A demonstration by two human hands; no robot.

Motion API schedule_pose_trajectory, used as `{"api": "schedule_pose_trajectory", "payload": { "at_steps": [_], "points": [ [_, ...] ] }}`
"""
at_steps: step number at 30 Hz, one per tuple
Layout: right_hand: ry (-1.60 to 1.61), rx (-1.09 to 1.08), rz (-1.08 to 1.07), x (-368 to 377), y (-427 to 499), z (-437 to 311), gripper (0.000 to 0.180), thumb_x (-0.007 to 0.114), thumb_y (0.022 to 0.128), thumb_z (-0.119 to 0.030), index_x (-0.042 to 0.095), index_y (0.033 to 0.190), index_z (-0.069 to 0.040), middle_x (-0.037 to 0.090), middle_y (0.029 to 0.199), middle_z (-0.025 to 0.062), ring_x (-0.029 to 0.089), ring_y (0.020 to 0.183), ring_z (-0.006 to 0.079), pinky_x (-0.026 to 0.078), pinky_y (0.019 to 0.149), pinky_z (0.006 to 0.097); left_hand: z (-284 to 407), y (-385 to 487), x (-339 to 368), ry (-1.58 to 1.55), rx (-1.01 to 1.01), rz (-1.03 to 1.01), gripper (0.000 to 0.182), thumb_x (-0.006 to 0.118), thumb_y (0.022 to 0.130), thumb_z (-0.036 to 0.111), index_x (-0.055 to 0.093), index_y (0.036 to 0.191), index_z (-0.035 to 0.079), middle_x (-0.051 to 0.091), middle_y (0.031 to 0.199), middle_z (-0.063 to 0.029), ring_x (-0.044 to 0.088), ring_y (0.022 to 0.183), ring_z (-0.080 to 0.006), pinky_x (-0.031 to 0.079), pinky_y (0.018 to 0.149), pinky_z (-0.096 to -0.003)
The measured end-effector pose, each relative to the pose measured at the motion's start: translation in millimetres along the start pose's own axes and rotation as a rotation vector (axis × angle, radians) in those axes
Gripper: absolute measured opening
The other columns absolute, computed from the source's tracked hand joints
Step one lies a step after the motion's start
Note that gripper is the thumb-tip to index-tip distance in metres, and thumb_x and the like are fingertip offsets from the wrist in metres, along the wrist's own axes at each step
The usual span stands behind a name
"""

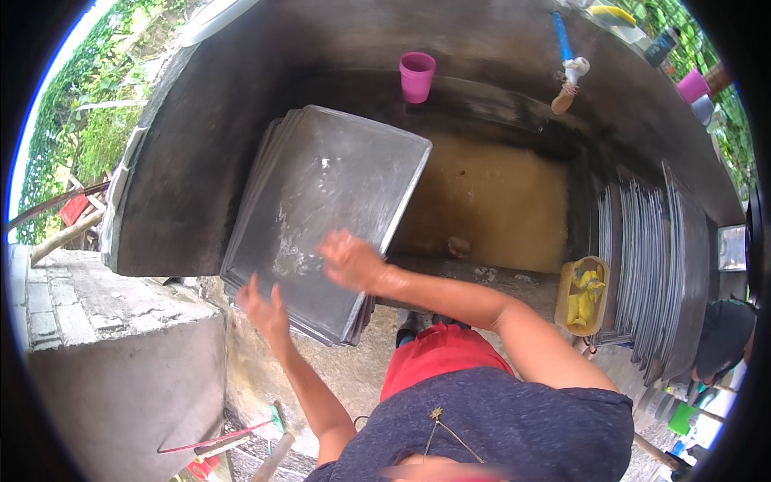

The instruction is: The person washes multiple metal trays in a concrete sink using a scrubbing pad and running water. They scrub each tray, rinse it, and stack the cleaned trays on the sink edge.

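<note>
A stack of dark metal baking trays [361, 150] lies flat at the left of a concrete wash basin, the top one wet with some suds. Over its lower middle is my right hand [349, 260], blurred, with fingers spread and nothing seen in it; whether it touches the metal I cannot tell. My left hand [265, 310] is at the stack's lower left edge, fingers apart and holding nothing visible. Murky brown water [500, 199] fills the basin to the right of the trays.
Many trays [647, 265] stand on edge at the right, beside a yellowish tub [563, 301] of yellow items. A pink plastic cup [417, 78] is at the basin's far side, left of a tap [575, 67]. Another person [723, 337] is partly visible at far right.
</note>
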State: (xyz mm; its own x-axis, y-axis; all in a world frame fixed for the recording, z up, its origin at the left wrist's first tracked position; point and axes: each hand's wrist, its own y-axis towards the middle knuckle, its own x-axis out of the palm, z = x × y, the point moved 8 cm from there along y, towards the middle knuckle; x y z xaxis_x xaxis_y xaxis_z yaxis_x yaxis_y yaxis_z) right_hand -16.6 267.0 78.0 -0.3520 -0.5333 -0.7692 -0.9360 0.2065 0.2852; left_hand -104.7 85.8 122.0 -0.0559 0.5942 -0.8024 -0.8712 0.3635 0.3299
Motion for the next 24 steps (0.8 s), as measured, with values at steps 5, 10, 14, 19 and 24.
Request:
{"api": "schedule_pose_trajectory", "payload": {
  "at_steps": [5,10,14,19,24],
  "points": [
    [-0.294,-0.096,-0.185,10,4,20,0.04,0.057,0.076,-0.034,0.058,0.108,-0.01,0.055,0.115,0.0105,0.048,0.111,0.0295,0.034,0.093,0.0499,41,87,115,-0.132,0.156,-0.13,0.041,0.056,0.077,0.004,0.049,0.117,0.0,0.043,0.118,-0.0179,0.041,0.112,-0.0335,0.034,0.094,-0.0415],
    [-0.617,0.285,0.293,-78,60,163,0.026,0.051,0.081,-0.022,0.06,0.096,-0.004,0.059,0.099,0.0108,0.051,0.09,0.0278,0.04,0.082,0.0435,31,95,153,0.191,0.13,-0.051,0.037,0.048,0.081,0.004,0.049,0.118,0.001,0.043,0.121,-0.0158,0.04,0.113,-0.0331,0.032,0.096,-0.0429],
    [-0.427,-0.207,-0.001,-1,124,81,0.026,0.05,0.079,-0.015,0.06,0.101,-0.003,0.055,0.106,0.0112,0.048,0.104,0.0311,0.036,0.092,0.0446,30,92,153,0.182,0.148,-0.02,0.037,0.044,0.083,0.006,0.049,0.119,0.001,0.042,0.122,-0.0157,0.039,0.114,-0.0329,0.03,0.098,-0.043],
    [-0.609,0.167,0.115,-10,235,125,0.031,0.047,0.08,-0.014,0.06,0.107,-0.003,0.053,0.112,0.0105,0.043,0.114,0.0342,0.033,0.095,0.0479,30,94,155,0.213,0.143,-0.054,0.039,0.044,0.083,0.005,0.046,0.122,0.001,0.042,0.122,-0.0157,0.038,0.117,-0.0326,0.029,0.099,-0.0436],
    [-0.64,0.166,0.012,34,246,158,0.035,0.048,0.081,-0.018,0.059,0.11,-0.004,0.047,0.125,0.01,0.034,0.122,0.0362,0.026,0.097,0.0551,30,98,155,0.211,0.098,-0.097,0.041,0.046,0.083,0.007,0.045,0.123,0.002,0.04,0.124,-0.0132,0.034,0.119,-0.0311,0.028,0.1,-0.0433]
  ]
}}
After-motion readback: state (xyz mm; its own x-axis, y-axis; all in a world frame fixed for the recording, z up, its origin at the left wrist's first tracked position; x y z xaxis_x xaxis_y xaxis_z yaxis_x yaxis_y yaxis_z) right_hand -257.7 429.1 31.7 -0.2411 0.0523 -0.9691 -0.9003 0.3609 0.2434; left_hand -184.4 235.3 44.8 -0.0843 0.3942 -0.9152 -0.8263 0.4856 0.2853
